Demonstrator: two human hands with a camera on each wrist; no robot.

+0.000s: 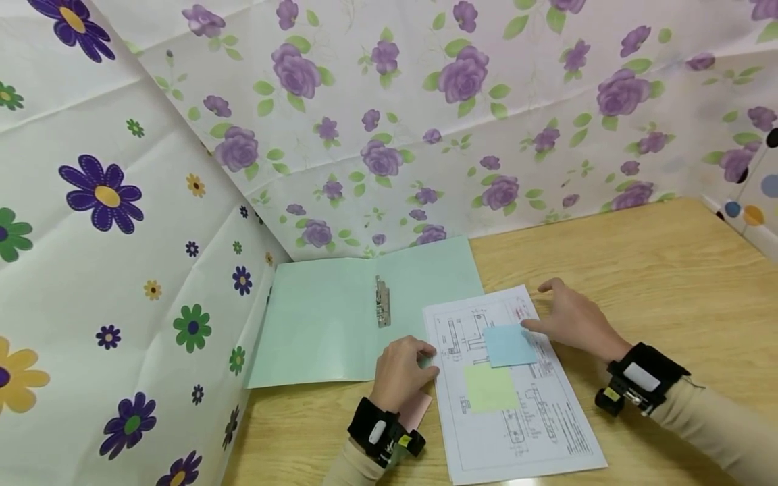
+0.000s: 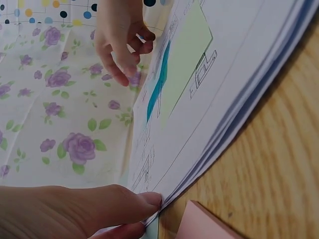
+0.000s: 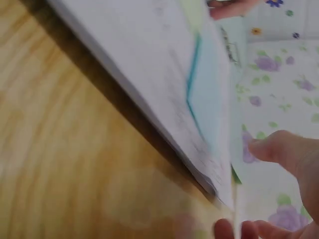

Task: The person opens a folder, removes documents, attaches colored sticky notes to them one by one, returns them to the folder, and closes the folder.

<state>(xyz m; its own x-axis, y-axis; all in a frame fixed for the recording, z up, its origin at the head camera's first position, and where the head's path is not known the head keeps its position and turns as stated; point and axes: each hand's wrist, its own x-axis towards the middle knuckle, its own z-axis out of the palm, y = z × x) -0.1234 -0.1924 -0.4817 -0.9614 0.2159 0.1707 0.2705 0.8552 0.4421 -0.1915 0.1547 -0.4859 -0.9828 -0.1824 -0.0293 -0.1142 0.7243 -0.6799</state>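
Note:
A stack of white sheets (image 1: pixel 486 455) printed with technical drawings lies at a slant, its upper left part over a pale green folder (image 1: pixel 316 324). A blue sticky note (image 1: pixel 510 345) and a yellow-green one (image 1: pixel 489 391) are on the top sheet. My left hand (image 1: pixel 398 374) holds the stack's left edge, the thumb (image 2: pixel 144 201) at the paper's rim and a finger below it. Beside the upper right corner is my right hand (image 1: pixel 574 320), thumb and fingers spread apart. Its thumb (image 3: pixel 271 147) stands off the paper in the right wrist view.
The folder lies spread out with a metal lever clip (image 1: pixel 382 304) near its fold. A pink pad (image 1: pixel 416 410) sits on the wooden table (image 1: pixel 638 270), partly hidden by my left wrist. Flower-patterned sheets (image 1: pixel 365 135) wall off the back and left sides.

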